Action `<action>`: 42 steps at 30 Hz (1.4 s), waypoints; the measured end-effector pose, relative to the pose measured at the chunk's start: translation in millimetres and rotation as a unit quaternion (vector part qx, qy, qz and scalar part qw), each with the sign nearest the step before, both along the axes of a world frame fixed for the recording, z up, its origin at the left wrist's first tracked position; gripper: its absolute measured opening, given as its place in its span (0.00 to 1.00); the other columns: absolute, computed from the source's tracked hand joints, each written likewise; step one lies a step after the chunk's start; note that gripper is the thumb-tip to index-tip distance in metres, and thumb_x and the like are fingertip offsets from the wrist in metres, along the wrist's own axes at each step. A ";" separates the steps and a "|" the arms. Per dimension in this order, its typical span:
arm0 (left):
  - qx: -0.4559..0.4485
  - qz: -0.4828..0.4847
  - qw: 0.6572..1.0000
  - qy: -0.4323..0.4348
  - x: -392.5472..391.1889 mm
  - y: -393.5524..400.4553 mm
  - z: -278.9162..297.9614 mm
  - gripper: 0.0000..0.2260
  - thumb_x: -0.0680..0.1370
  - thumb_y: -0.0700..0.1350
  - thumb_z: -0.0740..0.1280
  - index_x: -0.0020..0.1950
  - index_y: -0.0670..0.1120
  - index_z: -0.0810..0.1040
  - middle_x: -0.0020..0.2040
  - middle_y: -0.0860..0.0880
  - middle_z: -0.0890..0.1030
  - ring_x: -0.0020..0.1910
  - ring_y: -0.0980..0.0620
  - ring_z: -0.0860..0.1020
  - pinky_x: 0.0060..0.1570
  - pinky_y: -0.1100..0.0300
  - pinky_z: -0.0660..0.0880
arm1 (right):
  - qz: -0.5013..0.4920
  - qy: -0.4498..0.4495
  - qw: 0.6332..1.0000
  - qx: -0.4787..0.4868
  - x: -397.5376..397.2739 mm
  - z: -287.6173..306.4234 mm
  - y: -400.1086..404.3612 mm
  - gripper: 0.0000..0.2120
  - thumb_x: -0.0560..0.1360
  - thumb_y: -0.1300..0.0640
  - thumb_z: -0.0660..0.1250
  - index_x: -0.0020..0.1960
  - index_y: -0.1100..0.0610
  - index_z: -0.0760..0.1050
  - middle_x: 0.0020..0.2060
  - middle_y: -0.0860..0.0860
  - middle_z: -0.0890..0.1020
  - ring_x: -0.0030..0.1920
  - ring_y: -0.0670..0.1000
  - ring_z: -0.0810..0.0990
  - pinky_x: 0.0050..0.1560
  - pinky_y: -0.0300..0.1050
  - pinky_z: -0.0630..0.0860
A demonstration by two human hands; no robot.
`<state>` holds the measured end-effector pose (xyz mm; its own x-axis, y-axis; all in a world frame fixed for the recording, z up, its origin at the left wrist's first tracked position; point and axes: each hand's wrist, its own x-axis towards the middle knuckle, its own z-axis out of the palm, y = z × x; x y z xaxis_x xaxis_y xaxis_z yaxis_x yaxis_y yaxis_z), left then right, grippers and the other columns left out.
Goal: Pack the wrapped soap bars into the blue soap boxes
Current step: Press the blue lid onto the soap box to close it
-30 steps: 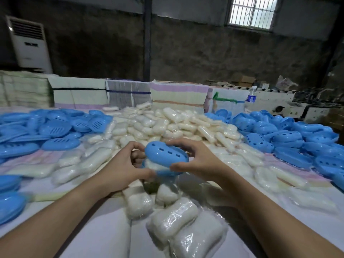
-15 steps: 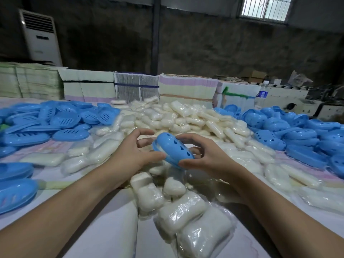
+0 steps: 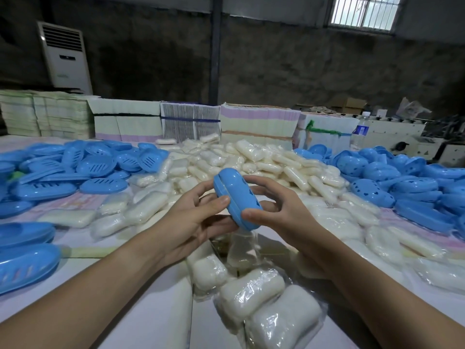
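Head view: blue soap box [image 3: 236, 200] now turned more on its edge than half second ago, seam line facing camera, holes to right. Box closed, held up between both hands above wrapped soap bars [image 3: 254, 295] on table [image 3: 151, 311]. Left hand [image 3: 191, 217] grips it, thumb on seam, fingers curled behind. Right hand [image 3: 274, 207] pinches other side, thumb low, fingers on top. Box lids [image 3: 100, 170] piled left, box halves [image 3: 382, 177] piled right, same as before. Camera tipped slightly closer.
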<state>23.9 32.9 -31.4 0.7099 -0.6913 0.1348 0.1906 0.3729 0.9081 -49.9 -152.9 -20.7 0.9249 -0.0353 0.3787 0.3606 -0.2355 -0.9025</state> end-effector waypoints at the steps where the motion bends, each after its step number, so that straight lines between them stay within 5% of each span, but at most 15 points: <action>1: -0.005 -0.006 1.000 0.005 0.2 0.7 0.4 0.24 0.73 0.40 0.69 0.70 0.44 0.73 0.64 0.37 0.80 0.57 0.33 0.82 0.57 0.42 0.79 | -0.003 -0.005 1.000 -0.002 0.3 0.1 1.0 0.28 0.63 0.59 0.76 0.61 0.42 0.77 0.56 0.48 0.81 0.48 0.55 0.86 0.46 0.44 0.81; 5: -0.018 -0.020 1.000 0.016 1.6 1.9 0.2 0.23 0.74 0.39 0.69 0.70 0.45 0.73 0.64 0.37 0.80 0.57 0.33 0.82 0.56 0.43 0.80 | -0.009 -0.017 1.000 -0.006 1.6 -1.0 3.3 0.28 0.62 0.56 0.78 0.60 0.39 0.77 0.58 0.51 0.80 0.51 0.57 0.84 0.50 0.50 0.82; 10: -0.007 -0.008 1.000 0.023 3.1 1.9 0.2 0.24 0.73 0.42 0.70 0.69 0.45 0.73 0.64 0.37 0.81 0.56 0.32 0.82 0.55 0.45 0.81 | -0.028 -0.024 0.999 -0.033 -0.8 0.3 4.6 0.30 0.59 0.49 0.79 0.60 0.36 0.78 0.57 0.44 0.80 0.56 0.48 0.82 0.49 0.41 0.79; 23: -0.039 -0.047 0.998 0.005 3.1 4.7 -0.9 0.23 0.76 0.37 0.67 0.72 0.43 0.71 0.66 0.35 0.78 0.60 0.34 0.80 0.56 0.45 0.81 | -0.045 -0.021 0.998 -0.043 -6.6 3.8 4.5 0.27 0.62 0.55 0.77 0.60 0.40 0.78 0.54 0.37 0.81 0.56 0.44 0.81 0.52 0.42 0.81; 30: -0.038 -0.050 0.998 0.004 3.6 4.8 -0.7 0.25 0.75 0.38 0.70 0.72 0.44 0.71 0.65 0.36 0.79 0.61 0.34 0.80 0.55 0.47 0.81 | -0.076 -0.049 0.991 -0.100 -2.5 -0.4 3.7 0.28 0.61 0.44 0.76 0.60 0.37 0.77 0.57 0.38 0.80 0.57 0.43 0.79 0.51 0.36 0.77; 37: -0.048 -0.043 0.998 0.023 1.2 3.2 0.0 0.24 0.74 0.39 0.70 0.70 0.43 0.72 0.65 0.35 0.79 0.59 0.34 0.81 0.51 0.50 0.82 | -0.073 -0.047 0.989 -0.120 -0.9 -3.3 4.1 0.29 0.62 0.42 0.75 0.63 0.37 0.76 0.61 0.38 0.79 0.59 0.45 0.79 0.56 0.46 0.79; 42: -0.067 -0.037 0.996 0.055 0.6 3.3 2.3 0.28 0.71 0.43 0.73 0.70 0.42 0.73 0.63 0.35 0.80 0.59 0.33 0.81 0.54 0.49 0.82 | -0.062 -0.095 0.986 -0.124 -3.6 -4.5 5.2 0.30 0.65 0.47 0.79 0.64 0.38 0.74 0.61 0.38 0.78 0.59 0.42 0.78 0.51 0.35 0.77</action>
